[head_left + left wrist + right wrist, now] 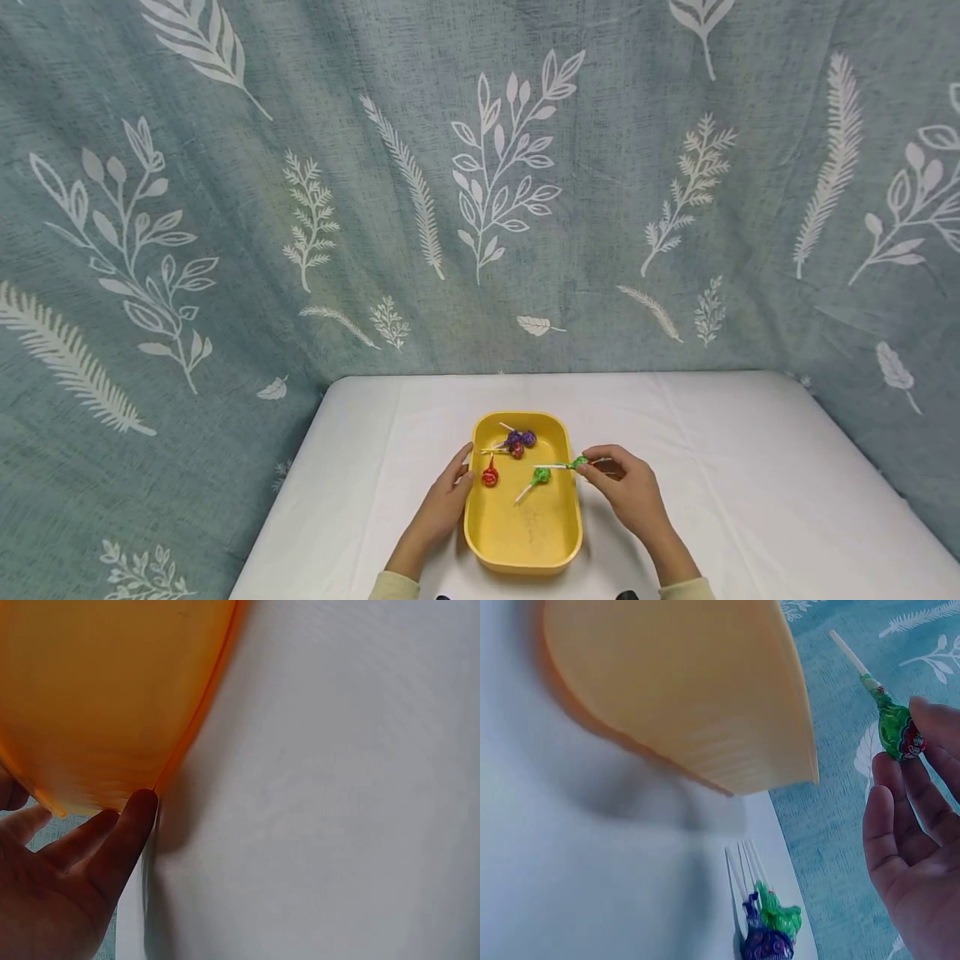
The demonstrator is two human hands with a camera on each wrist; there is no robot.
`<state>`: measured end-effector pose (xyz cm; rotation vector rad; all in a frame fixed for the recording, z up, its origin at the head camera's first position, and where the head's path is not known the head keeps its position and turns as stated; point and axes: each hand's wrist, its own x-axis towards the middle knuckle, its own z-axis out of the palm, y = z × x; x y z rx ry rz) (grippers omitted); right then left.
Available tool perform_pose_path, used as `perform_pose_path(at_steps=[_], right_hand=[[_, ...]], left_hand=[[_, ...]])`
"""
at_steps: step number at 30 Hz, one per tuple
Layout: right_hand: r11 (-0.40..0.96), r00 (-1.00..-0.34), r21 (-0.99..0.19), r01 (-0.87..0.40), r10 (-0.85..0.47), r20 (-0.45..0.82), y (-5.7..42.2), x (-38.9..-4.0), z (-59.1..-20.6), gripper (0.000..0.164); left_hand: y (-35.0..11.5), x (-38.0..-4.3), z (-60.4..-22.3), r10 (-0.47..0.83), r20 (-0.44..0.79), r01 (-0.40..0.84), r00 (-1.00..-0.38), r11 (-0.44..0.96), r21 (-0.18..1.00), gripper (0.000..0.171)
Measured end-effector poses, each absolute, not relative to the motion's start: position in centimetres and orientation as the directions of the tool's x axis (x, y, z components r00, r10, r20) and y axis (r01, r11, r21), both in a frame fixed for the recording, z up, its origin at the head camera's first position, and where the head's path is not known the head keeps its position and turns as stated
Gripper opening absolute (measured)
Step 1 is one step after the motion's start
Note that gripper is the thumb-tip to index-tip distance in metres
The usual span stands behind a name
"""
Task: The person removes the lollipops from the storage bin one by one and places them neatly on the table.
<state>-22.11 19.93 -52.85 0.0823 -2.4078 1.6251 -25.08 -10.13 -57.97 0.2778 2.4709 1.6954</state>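
In the head view a yellow plastic tray [528,533] lies in front of me. My left hand [441,504] rests against its left side; the left wrist view shows fairly straight fingers touching the outer wall. My right hand [626,492] pinches a green lollipop [900,735] by its wrapped head, above the tray's right rim, its stick pointing left over the tray. Inside the tray lie another green lollipop [542,476], a red lollipop [490,477] near the left wall, a second red lollipop [517,451] and two purple lollipops [528,438] clustered toward the far end.
Beside the tray, the right wrist view shows a purple lollipop [768,945] and a green lollipop [782,915] on the white tabletop [772,500]. A blue-green leaf-patterned cloth [600,233] stands behind the table and along its sides.
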Motion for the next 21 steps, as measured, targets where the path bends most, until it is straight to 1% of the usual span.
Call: perform_pose_path(at_steps=[5, 11, 17, 21], right_hand=[[0.393, -0.964, -0.901, -0.182, 0.112, 0.243, 20.7, -21.5, -53.0, 0.024], [0.377, -0.961, -0.912, -0.160, 0.153, 0.232, 21.9, -21.0, -53.7, 0.023], [0.435, -0.964, -0.899, -0.044, 0.216, 0.152, 23.2, -20.6, -54.3, 0.028], [0.453, -0.964, -0.891, 0.023, 0.246, 0.100, 23.9, -20.3, -54.6, 0.029]], left_hand=[[-10.1, -25.2, -58.1, 0.229, -0.003, 0.079, -0.973, 0.349, 0.934, 0.051], [-10.2, -25.2, -58.1, 0.232, 0.002, 0.083, -0.973, 0.342, 0.936, 0.051], [-10.2, -25.2, -58.1, 0.239, 0.021, 0.102, -0.971, 0.332, 0.938, 0.051], [-10.2, -25.2, -58.1, 0.240, 0.020, 0.102, -0.971, 0.337, 0.936, 0.051]])
